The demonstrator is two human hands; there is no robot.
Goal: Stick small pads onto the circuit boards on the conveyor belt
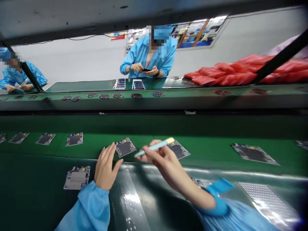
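**Right hand (pixel 165 158) pinching pen-shaped tool (pixel 154 147), left hand (pixel 105 168) at edge of circuit board (pixel 125 147)**

Bottom of frame: dark green counter (pixel 31 195), clear plastic strip (pixel 131 194) lying on it at bottom centre, dotted sheet (pixel 269 200) at lower right with glare. Loose board (pixel 77 178) with a large pale area, lower left, just left of the left wrist. Both sleeves blue.

Left hand, centre-left: holds nothing, fingers straight and close together, thumb stuck out. Fingertips right at the left edge of the circuit board; contact or tiny gap, can't tell.

Right hand, just right of centre: thumb and fingers pinch the tool, light blue with a yellow end. Yellow end points upper right, narrow tip lower left, near the circuit board. Hand partly covers a second board (pixel 180 150).

Circuit board lies flat on the green belt (pixel 211 149) mid-frame. More boards in that row: three (pixel 74 139) plus a cut-off one to the left, one (pixel 255 153) plus a cut-off one to the right.

Farther: raised strip (pixel 180 101) with a line of small boards. Red plastic bags (pixel 221 72) piled upper right. Co-worker (pixel 138 53) top centre holds a dark flat item (pixel 146 70); another (pixel 37 72) at left edge.
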